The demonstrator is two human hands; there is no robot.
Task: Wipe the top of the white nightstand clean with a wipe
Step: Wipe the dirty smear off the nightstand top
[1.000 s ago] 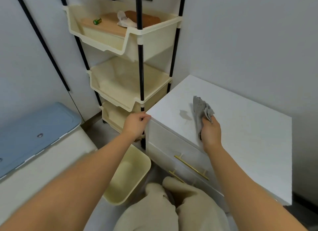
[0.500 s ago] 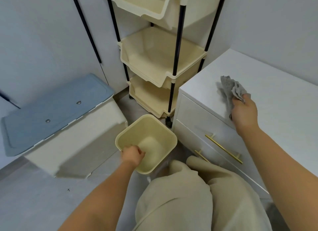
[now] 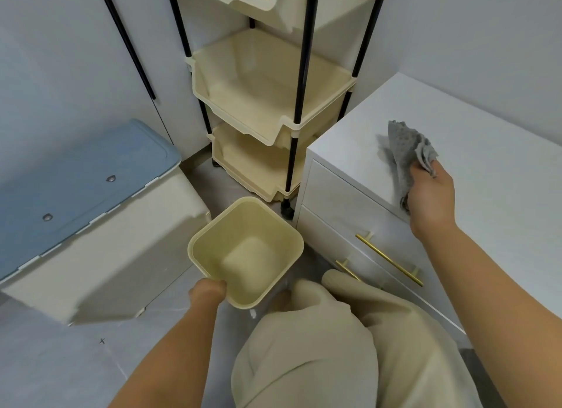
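- Wipe [image 3: 406,155] first: grey, dimpled, crumpled into a loose wad at the right of the frame, one peak standing up and the rest trailing down to the near edge of the nightstand's tabletop [image 3: 498,176].
- It looks soft, light and limp, so it should fold to whatever presses it; a bunched grip low down, as here, seems the place to hold it, leaving the loose part to sweep.
- Nearest the camera, bottom centre, beige-clad knees [image 3: 334,340] are tucked in front of the drawers.
- Left hand [image 3: 206,292], lower centre: fingers closed over the near rim of the cream bin [image 3: 246,252], which looks tipped toward the camera.
- Right hand [image 3: 431,195], right of centre: fingers clamped on the wipe at the front edge.
- A faint grey shadow or smudge lies just left of the wipe; which, I can't tell.
- Farther back, top centre, the cream tiered rack [image 3: 267,103] stands beside the white nightstand.
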